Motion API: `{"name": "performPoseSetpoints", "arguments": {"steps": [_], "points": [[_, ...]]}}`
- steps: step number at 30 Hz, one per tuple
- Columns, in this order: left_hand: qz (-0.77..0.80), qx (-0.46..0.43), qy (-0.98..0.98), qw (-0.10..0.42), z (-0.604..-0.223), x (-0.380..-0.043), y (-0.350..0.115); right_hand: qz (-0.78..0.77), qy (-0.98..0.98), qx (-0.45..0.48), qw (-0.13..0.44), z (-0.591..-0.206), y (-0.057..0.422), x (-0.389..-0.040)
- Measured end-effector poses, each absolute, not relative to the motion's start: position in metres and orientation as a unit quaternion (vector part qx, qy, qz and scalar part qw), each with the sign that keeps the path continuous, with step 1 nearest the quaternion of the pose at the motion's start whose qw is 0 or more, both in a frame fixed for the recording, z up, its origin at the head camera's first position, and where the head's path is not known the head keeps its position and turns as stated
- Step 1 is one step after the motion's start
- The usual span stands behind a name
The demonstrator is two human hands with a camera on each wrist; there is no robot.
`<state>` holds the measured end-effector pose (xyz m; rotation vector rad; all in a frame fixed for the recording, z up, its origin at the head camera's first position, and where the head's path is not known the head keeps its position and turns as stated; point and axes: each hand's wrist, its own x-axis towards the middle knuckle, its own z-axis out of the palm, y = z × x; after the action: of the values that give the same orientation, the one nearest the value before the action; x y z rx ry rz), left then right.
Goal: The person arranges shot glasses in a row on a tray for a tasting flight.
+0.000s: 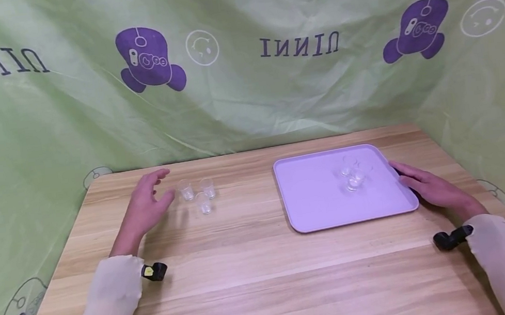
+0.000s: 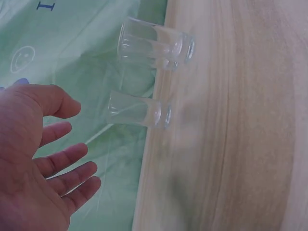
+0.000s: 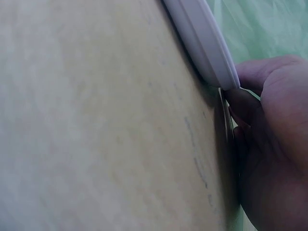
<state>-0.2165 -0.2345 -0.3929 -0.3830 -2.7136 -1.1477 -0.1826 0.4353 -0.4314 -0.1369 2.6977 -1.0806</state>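
My left hand (image 1: 147,203) hovers at the left of the table, thumb and fingers spread and holding nothing. Just right of it stand three small clear shot glasses, upright and close together: a back left glass (image 1: 186,191), a back right glass (image 1: 207,187) and a front glass (image 1: 203,203). The left wrist view shows a gap between the fingers and the nearest glass (image 2: 139,110). At the right, my right hand (image 1: 434,189) grips the edge of a lilac tray (image 1: 313,197), its thumb at the rim (image 3: 219,53); some fingers are hidden. More shot glasses (image 1: 352,183) stand clustered on the tray.
The wooden table (image 1: 257,281) carries everything. Its back edge meets a green printed curtain (image 1: 237,102), which also hangs along the left and right sides. A raised rim runs round the tray. Black cameras are strapped to both wrists.
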Motion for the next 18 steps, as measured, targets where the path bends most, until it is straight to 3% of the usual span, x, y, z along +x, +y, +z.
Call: {"name": "performPoseSetpoints", "arguments": {"steps": [11, 18], "points": [[-0.444, -0.099, -0.891, 0.011, -0.409, -0.225, -0.231, -0.369, 0.921, -0.052, 0.111, -0.431, 0.435, -0.182], [-0.443, -0.09, -0.892, -0.002, -0.416, -0.229, -0.225, -0.374, 0.919, -0.05, 0.112, -0.431, 0.434, -0.182]]}}
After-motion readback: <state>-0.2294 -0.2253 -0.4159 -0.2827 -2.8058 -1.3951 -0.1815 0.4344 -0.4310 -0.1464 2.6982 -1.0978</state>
